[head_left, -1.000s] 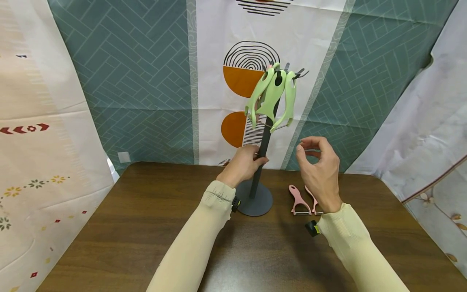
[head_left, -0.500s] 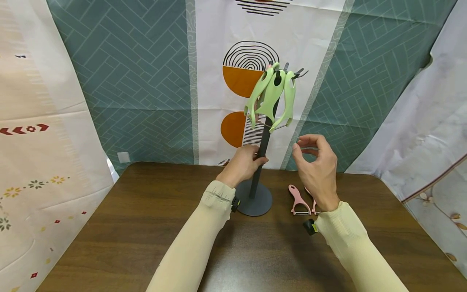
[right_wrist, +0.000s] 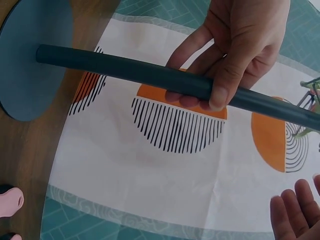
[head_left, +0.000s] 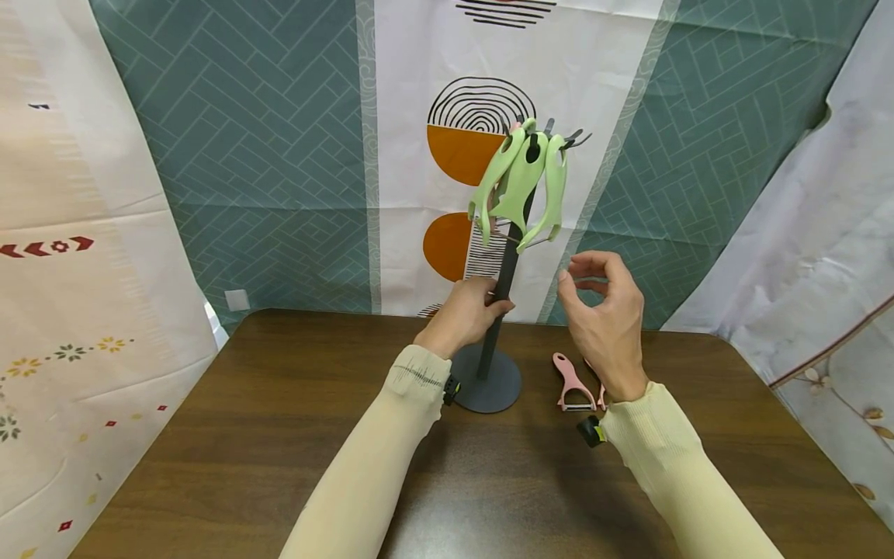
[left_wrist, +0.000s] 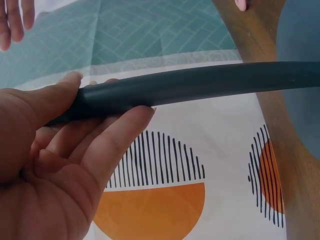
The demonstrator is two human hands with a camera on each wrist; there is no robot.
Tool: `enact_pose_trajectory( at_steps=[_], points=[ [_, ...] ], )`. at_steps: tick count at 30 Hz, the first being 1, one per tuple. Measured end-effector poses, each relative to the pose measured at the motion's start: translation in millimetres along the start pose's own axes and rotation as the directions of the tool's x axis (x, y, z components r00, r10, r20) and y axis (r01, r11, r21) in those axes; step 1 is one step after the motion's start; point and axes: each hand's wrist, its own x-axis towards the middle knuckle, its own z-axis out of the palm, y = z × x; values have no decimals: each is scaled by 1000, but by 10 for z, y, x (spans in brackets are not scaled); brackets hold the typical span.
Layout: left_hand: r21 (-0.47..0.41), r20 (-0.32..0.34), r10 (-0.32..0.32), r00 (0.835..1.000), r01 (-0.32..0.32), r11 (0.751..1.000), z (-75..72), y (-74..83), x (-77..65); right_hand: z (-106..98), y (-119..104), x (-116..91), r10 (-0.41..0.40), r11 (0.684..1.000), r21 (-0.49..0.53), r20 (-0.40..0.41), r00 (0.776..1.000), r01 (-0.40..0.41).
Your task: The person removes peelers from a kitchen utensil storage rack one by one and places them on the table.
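A dark grey stand with a round base and a slim pole stands on the table. My left hand grips the pole at mid-height, with thumb and fingers around it, as the right wrist view also shows. From hooks at the top hang several green peelers, with a bit of pink behind them. My right hand hovers to the right of the pole and holds nothing. Its fingers are loosely curved, with the thumb apart from them. Beneath it lie pink peelers, one partly hidden by that hand.
The brown wooden table spreads out in front, its back edge close behind the stand. A patterned cloth hangs behind it. Light-coloured cloths hang on both sides.
My right hand has drifted slightly left and up, covering more of the second pink peeler. The left hand keeps its grip on the pole, and the stand has stayed in place.
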Motion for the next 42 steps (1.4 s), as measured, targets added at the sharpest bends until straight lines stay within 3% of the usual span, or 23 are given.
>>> enact_pose_trajectory(
  at_steps=[24,42],
  points=[
    [-32,18,-49,999,50,998,16,8,17,69,-111,53,-10,999,51,-18,1000,11],
    [-41,12,-40,999,40,998,10,8,1,117,-173,69,0,996,85,-34,999,3]
  ],
)
